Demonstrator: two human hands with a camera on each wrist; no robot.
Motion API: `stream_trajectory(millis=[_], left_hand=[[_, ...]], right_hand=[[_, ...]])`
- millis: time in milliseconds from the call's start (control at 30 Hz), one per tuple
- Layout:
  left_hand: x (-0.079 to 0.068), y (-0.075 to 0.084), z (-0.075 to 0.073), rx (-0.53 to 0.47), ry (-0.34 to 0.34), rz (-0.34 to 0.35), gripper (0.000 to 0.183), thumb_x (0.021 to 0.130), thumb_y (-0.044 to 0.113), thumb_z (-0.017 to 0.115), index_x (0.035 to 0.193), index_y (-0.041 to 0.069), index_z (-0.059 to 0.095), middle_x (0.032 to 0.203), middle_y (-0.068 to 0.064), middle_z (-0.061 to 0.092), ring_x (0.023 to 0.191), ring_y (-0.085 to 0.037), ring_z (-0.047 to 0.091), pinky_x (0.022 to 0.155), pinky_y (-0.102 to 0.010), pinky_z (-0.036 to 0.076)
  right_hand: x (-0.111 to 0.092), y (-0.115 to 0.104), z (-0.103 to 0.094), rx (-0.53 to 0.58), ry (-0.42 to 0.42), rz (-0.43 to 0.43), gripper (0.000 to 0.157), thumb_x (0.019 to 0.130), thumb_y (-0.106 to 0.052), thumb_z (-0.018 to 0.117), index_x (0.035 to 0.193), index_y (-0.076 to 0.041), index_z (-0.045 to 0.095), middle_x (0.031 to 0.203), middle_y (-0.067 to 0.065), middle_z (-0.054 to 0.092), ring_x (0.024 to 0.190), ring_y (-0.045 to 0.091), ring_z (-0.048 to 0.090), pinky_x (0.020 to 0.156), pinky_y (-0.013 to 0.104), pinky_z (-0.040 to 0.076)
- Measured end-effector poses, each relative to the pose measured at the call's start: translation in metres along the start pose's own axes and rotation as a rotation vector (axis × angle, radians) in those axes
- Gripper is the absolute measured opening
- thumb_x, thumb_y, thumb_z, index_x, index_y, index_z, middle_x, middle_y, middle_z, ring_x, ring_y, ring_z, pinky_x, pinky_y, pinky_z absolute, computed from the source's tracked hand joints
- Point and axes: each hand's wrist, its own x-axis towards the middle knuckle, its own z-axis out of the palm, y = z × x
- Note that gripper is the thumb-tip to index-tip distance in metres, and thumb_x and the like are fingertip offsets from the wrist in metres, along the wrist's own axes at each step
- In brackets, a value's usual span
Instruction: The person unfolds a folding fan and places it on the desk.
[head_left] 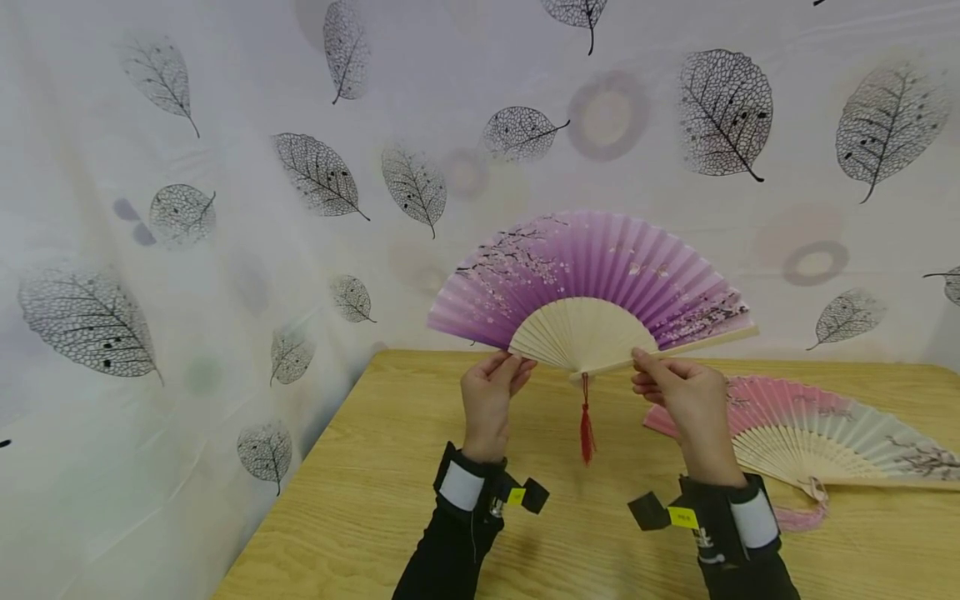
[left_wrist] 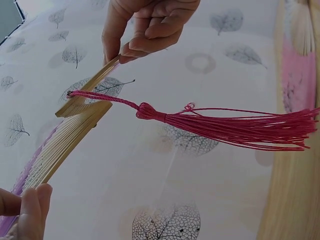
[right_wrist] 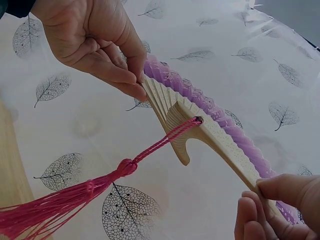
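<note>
A purple folding fan with blossom branches is spread wide, held up above the table. Its pale wooden ribs meet at a pivot, from which a red tassel hangs. My left hand pinches the fan's left outer rib between thumb and fingers. On the other side my right hand pinches the right guard stick, its thumb on the near face. The right wrist view shows both hands at the ribs, with the tassel cord looped at the pivot.
A second fan, pink and pale grey, lies spread on the wooden table at the right, partly behind my right wrist. Its pink tassel rests beside it. A leaf-patterned white curtain hangs behind and left of the table.
</note>
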Motion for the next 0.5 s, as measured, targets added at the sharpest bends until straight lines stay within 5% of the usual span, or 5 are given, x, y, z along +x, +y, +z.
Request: stream_trajectory(millis=[133,267,367,500], left_hand=[[0.000,0.000,-0.001,0.003,0.001,-0.003,0.019,0.081,0.001,0.057,0.093,-0.014,0.057,0.076,-0.005,0.066,0.076,-0.018,0.064,0.068,-0.021,0.054],[0.000,0.000,-0.002,0.014,0.011,-0.004,0.021,0.081,0.003,0.058,0.094,-0.014,0.058,0.077,-0.006,0.066,0.077,-0.019,0.064,0.068,-0.021,0.054],[0.000,0.000,-0.002,0.022,0.018,-0.008,0.022,0.081,0.003,0.059,0.095,-0.014,0.058,0.078,-0.007,0.066,0.077,-0.019,0.064,0.069,-0.021,0.054],[0.003,-0.001,-0.003,0.033,0.033,-0.022,0.023,0.082,0.004,0.058,0.097,-0.013,0.058,0.081,-0.009,0.066,0.079,-0.019,0.064,0.070,-0.022,0.054]], right_hand=[[-0.002,-0.003,0.001,0.029,-0.005,-0.001,0.028,0.071,-0.045,0.067,0.071,-0.017,0.068,0.060,-0.013,0.064,0.063,0.010,0.062,0.058,0.018,0.053],[0.002,0.003,0.002,0.044,-0.015,0.008,0.038,0.071,-0.044,0.067,0.080,-0.006,0.069,0.062,-0.010,0.065,0.064,0.012,0.062,0.059,0.019,0.054],[0.030,0.036,0.000,0.093,-0.016,0.009,0.044,0.071,-0.041,0.069,0.088,-0.001,0.069,0.067,-0.002,0.068,0.067,0.018,0.064,0.060,0.022,0.055],[0.095,0.121,0.003,0.197,0.009,-0.029,0.046,0.068,-0.044,0.071,0.093,-0.005,0.070,0.079,0.007,0.070,0.073,0.026,0.064,0.062,0.029,0.056]])
